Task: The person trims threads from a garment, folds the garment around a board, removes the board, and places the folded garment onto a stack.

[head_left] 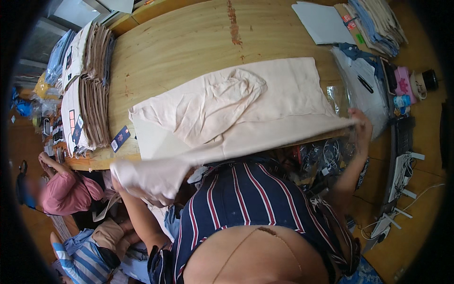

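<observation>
A pale pink cloth garment (283,90) lies spread across the table, crumpled in its middle; its exact kind cannot be made out. Its near edge is lifted off the table and stretched between my two hands. My right hand (362,124) is closed on the garment's right corner. At the other end, my left hand (116,181) holds up the drooping left part, whose folds cover most of the fingers. Beneath the garment, part of a flat cream-white sheet (152,142) shows at the left.
Stacks of folded garments (94,113) stand along the table's left side, near a dark tag (120,138). Folded clothes (378,23) and a white board (318,21) lie far right. Plastic-bagged items (357,85) sit at right. Another person in pink (71,189) is at the left.
</observation>
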Tool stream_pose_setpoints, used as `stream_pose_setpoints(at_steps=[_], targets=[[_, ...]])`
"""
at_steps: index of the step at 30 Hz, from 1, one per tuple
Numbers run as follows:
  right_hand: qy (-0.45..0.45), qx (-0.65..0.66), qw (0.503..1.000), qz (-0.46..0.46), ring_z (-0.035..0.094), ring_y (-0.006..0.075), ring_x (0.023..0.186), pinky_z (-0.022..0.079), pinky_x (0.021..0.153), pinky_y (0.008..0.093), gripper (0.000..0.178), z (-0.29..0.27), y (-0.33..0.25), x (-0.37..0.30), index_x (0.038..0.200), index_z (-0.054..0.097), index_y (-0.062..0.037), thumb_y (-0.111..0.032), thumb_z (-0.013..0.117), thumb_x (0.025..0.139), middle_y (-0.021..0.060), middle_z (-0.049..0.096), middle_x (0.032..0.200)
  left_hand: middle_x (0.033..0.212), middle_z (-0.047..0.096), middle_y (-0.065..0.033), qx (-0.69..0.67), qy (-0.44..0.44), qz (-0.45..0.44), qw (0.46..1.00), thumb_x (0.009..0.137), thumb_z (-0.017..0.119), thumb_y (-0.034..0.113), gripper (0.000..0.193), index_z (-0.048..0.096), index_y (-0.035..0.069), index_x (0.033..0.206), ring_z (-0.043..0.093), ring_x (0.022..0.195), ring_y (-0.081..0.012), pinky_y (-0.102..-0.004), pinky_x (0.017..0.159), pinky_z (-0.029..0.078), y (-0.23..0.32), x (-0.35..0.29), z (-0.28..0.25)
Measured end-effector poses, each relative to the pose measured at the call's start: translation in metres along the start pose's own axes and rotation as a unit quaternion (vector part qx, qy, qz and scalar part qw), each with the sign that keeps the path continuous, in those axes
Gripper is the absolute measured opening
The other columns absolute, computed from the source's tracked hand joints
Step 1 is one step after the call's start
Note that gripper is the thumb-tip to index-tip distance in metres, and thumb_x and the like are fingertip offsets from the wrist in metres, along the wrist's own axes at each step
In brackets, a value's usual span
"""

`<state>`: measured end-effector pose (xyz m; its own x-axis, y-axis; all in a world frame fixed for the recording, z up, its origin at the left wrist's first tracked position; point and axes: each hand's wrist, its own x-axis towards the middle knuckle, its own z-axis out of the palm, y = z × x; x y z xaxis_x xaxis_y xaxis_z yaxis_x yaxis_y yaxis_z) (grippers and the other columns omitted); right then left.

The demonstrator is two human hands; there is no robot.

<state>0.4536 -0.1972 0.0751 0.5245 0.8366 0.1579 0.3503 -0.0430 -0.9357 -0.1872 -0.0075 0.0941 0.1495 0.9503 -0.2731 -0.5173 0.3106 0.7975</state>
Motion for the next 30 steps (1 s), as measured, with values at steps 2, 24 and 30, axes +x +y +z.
stream_pose_setpoints(at_steps=[2,24,30], targets=[[0.073,0.096,0.992,0.039,0.055,0.0167,0.085,0.041,0.076,0.0258,0.017,0.025,-0.001,0.044,0.089,0.057,0.0032,-0.01,0.056,0.078,0.0097,0.059,0.091,0.102,0.056,-0.0088,-0.087,0.035,0.005,0.996,0.077,0.057,0.017,0.036,0.05,0.0,0.107,0.053,0.094,-0.0183,-0.0311,0.085,0.041,-0.01,0.049,0.017],[0.027,-0.488,0.872,0.01,0.015,0.0227,0.127,0.013,0.098,0.054,0.047,0.163,0.044,0.071,0.125,0.039,-0.0255,-0.045,0.041,0.082,0.0036,0.021,0.138,0.14,0.018,-0.0021,0.796,-0.265,0.283,0.466,0.083,0.041,0.045,0.052,0.031,0.025,0.13,0.015,0.129,-0.025,-0.0556,0.098,0.008,-0.194,0.089,0.203],[0.036,-0.491,0.87,0.01,0.015,0.0232,0.127,0.013,0.097,0.0542,0.047,0.162,0.047,0.071,0.125,0.039,-0.0249,-0.044,0.04,0.082,0.0042,0.022,0.138,0.128,0.037,-0.0147,0.699,-0.071,0.267,0.66,0.072,0.049,0.002,0.055,0.037,0.01,0.125,0.029,0.122,-0.0309,-0.0465,0.101,0.013,-0.136,0.076,0.164]])
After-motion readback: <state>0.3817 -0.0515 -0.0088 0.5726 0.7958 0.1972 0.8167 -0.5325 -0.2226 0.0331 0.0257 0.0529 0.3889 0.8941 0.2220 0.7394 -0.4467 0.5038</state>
